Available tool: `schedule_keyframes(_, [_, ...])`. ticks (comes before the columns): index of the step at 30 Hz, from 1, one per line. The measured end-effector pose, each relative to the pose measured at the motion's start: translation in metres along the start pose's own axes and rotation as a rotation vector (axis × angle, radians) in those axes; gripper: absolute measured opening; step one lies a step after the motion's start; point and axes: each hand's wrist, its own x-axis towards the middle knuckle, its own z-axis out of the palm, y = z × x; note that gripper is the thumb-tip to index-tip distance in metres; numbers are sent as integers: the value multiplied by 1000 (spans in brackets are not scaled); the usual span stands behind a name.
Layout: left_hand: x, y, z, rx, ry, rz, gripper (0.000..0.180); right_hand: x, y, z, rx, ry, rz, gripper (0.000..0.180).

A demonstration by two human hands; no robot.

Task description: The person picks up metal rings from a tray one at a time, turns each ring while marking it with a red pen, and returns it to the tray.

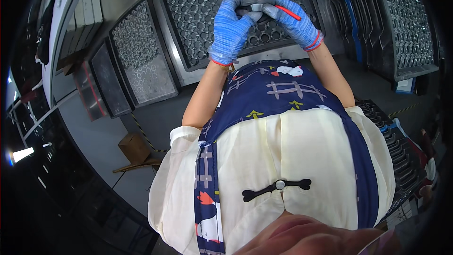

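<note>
Both my hands wear blue striped gloves with grey fingertips and meet over a large dark tray of metal rings. Thumb and fingers of my left hand close on a small metal ring, partly hidden by the gloves. From the other side, my right hand pinches the same ring. A slim red pencil-like stick lies across the right hand's fingers, slanting down to the right; its dark tip points at the far left.
Left of the big tray leans another tray partly filled with rings, beside a darker flat tray. Stacked black trays and a ring-filled tray stand at right. A cardboard box sits lower left.
</note>
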Motion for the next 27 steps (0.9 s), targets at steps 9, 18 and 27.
schedule_keyframes(9, [5,2,-4,11,-11,23,31,4,2,2,7,23,16,30])
schedule_keyframes(18, [7,-6,-7,81,-11,112,31,5,4,3,66,-23,0,24])
schedule_keyframes(27, [13,-11,-15,-307,-34,-82,26,7,9,8,-51,-11,9,30])
